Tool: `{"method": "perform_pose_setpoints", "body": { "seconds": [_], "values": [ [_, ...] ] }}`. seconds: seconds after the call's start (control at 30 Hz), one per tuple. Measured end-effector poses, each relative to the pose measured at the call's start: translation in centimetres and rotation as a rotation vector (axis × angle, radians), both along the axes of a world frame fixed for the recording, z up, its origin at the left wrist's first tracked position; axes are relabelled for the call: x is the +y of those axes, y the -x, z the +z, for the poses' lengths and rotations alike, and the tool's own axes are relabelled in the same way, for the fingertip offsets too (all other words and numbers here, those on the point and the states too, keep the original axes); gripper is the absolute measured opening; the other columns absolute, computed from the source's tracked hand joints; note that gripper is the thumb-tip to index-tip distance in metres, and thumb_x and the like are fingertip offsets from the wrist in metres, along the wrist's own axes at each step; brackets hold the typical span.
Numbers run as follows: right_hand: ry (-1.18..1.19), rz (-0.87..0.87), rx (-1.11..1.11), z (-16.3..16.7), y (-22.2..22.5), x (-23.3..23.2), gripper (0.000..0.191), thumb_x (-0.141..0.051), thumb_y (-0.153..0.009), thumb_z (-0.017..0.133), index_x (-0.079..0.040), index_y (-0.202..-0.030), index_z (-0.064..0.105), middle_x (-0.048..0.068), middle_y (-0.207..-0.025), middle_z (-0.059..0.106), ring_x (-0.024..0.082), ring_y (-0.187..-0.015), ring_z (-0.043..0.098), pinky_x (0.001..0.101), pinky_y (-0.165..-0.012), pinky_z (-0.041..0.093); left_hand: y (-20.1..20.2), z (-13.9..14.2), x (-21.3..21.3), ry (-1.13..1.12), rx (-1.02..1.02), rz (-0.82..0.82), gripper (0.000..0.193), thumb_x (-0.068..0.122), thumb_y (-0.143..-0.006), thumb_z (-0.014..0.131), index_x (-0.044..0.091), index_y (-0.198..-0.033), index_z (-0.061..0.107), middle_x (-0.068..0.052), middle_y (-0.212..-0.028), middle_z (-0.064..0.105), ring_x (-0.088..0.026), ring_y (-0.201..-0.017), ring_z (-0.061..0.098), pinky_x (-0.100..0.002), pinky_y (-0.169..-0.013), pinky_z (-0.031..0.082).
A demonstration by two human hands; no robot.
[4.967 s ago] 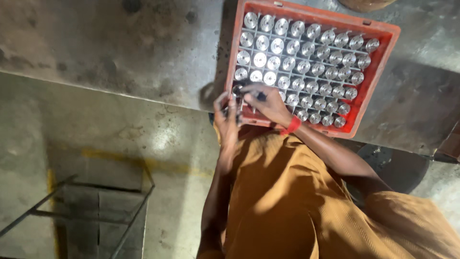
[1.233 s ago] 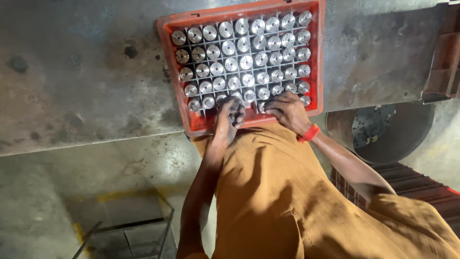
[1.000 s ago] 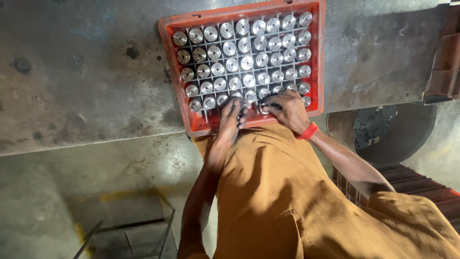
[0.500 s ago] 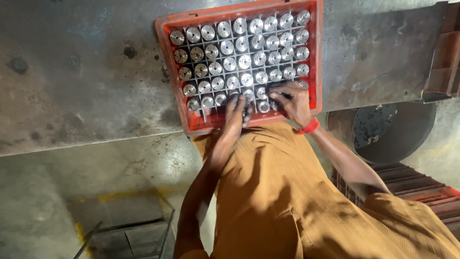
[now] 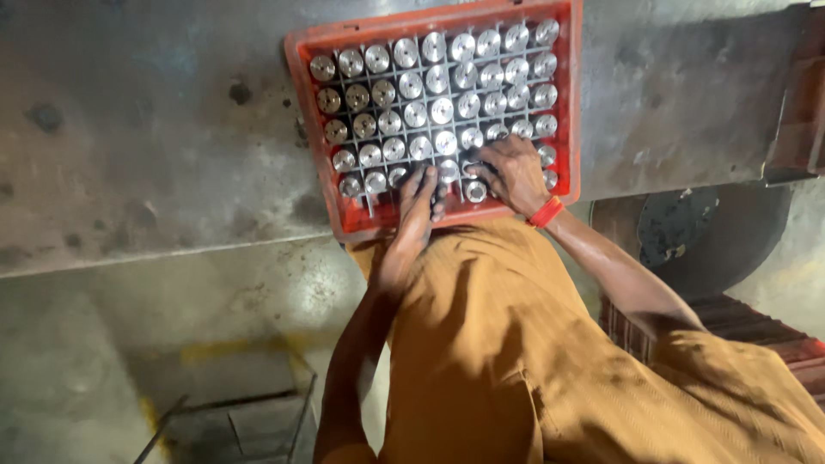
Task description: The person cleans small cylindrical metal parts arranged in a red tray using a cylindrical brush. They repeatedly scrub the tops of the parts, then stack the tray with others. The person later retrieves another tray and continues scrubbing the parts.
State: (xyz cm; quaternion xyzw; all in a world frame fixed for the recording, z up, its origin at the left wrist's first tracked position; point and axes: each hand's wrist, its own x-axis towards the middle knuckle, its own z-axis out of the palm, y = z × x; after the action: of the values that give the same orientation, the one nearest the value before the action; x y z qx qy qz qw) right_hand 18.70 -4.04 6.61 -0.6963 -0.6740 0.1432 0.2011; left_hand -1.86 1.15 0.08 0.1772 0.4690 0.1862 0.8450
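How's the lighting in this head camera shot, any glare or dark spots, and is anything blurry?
Head view: strong light falls on the red crate and the shiny metal cylinders, whose tops glare white; the steel table shows a dull sheen; the floor at lower left sits in deep shadow. The left hand and right hand are reasonably sharp, and the orange clothing is shadowed toward the bottom.

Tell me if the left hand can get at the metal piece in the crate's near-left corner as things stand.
Probably yes. The left hand already rests in the red crate, and the corner metal piece stands uncovered just beside it; nothing lies between.
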Motion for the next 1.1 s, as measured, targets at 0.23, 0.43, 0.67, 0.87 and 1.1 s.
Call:
{"method": "perform_pose_setpoints", "body": {
  "seconds": [0.23, 0.43, 0.67, 0.87, 1.1],
  "values": [
    [0.276, -0.513, 0.619, -0.1, 1.0, -0.9, 0.024, -0.022, -0.097, 0.077, -0.008, -0.116, 0.078, 0.008, -0.096, 0.074, 0.019, -0.084, 0.063, 0.0326, -0.075, 0.050, -1.4, 1.2, 0.2, -0.201, -0.018, -0.097, 0.031, 0.033, -0.107, 0.054, 0.011, -0.127, 0.063, 0.003, -0.078, 0.054, -0.003, -0.056, 0.044, -0.018, -0.045, 0.033],
    [0.237, -0.430, 1.051, -0.8, 1.1, -2.6, 0.028, -0.016, -0.090, 0.079, 0.001, -0.112, 0.075, 0.006, -0.107, 0.076, 0.012, -0.095, 0.069, 0.0280, -0.085, 0.056, -4.2, 3.3, -0.4, -0.424, 0.152, -0.291, 0.034, 0.035, -0.105, 0.052, 0.013, -0.131, 0.058, -0.001, -0.071, 0.055, -0.006, -0.051, 0.045, -0.022, -0.041, 0.035],
    [-0.013, -0.299, 0.291, -1.7, -2.2, -4.2, 0.015, -0.013, -0.089, 0.082, -0.004, -0.099, 0.078, 0.013, -0.103, 0.076, 0.029, -0.100, 0.065, 0.0417, -0.090, 0.051, -1.2, 1.5, 0.8, -0.072, -0.028, -0.044, 0.025, 0.037, -0.104, 0.052, 0.016, -0.116, 0.058, -0.002, -0.076, 0.063, -0.009, -0.055, 0.054, -0.023, -0.044, 0.039],
    [0.175, -0.283, 0.225, -0.6, -2.4, -1.5, 0.018, -0.022, -0.086, 0.085, -0.007, -0.096, 0.080, 0.016, -0.087, 0.071, 0.033, -0.087, 0.064, 0.0458, -0.082, 0.050, -0.7, 0.1, -0.2, -0.106, -0.094, -0.065, 0.029, 0.031, -0.114, 0.054, 0.007, -0.128, 0.062, 0.001, -0.082, 0.057, -0.006, -0.062, 0.049, -0.020, -0.051, 0.037],
    [0.277, -0.307, 1.031, 2.3, -0.7, -1.9, 0.033, -0.018, -0.089, 0.076, -0.011, -0.121, 0.071, 0.001, -0.113, 0.071, 0.012, -0.101, 0.066, 0.0272, -0.087, 0.053, -2.4, 1.8, -0.2, -0.145, -0.183, -0.292, 0.046, 0.025, -0.102, 0.057, 0.017, -0.146, 0.045, 0.000, -0.078, 0.056, -0.005, -0.054, 0.042, -0.020, -0.044, 0.030]
  ]
}}
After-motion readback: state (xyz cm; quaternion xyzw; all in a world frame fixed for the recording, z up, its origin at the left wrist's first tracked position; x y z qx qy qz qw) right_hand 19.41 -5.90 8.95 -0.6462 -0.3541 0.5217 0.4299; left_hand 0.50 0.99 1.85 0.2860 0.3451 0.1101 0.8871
